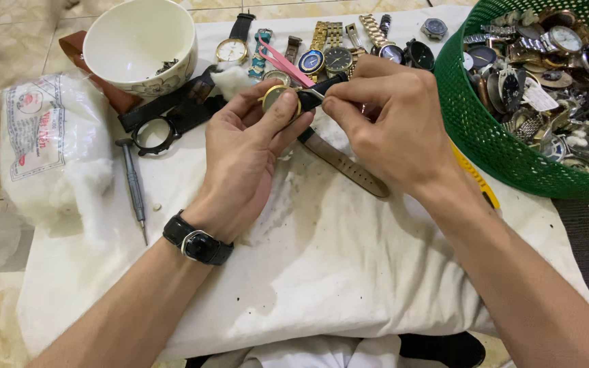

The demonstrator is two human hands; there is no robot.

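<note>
Gold watch case: a round gold-toned case [279,97] is pinched between thumb and fingers of the left hand [243,153], held up over the cloth so its flat face is turned toward the tool.
Right hand: the right hand [390,126] is closed on a thin metal tool [310,93], tip laid against the case edge; both hands are brought together just above the white cloth [322,266].
Strap: a brown leather strap [345,163] is seen trailing from under the hands onto the cloth; whether it is attached cannot be told.
Wrist: a black watch [198,240] is worn on the left wrist.
Row of watches: finished watches [328,58] are laid side by side along the far edge, faces up.
Basket: a green plastic basket [475,129] at right is filled with loose watches, kept within reach.
Bowl: a white bowl [138,44] holds small dark bits, apparently kept apart from the cloth.
Screwdriver: a small screwdriver [133,184] is lying left of the hands.
Package: a clear plastic bag of white cotton [52,146] sits far left, a pale rectangular label with red and blue print on its upper face.
</note>
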